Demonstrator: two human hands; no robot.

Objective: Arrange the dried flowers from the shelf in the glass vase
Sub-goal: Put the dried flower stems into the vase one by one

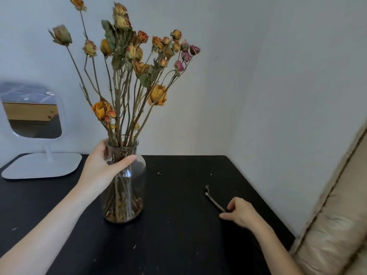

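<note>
The left hand (103, 165) grips the neck of the glass vase (129, 195), which stands upright mid-table (178, 235) and holds the dried flowers (127, 56). Near the table's right edge, the right hand (241, 214) pinches short bare stems (213, 200) lying there

1. Dried flowers (140, 67): I note heads mostly orange and mustard yellow, a few dusky pink-purple at the right, and some faded green-beige at the top. Stems are brown, leaves dull green.
2. Glass vase (137, 171): clear and untinted. Brown and orange debris shows through at its base.
3. Table (178, 235): plain black with a few pale specks.
4. Twigs (215, 202): grey-brown.
5. Mirror (31, 116): white frame and base. I see tan and dark grey in its reflection.
6. Wall (268, 76): plain pale grey-white.
7. Cushion (337, 225): beige with a darker seam.
</note>
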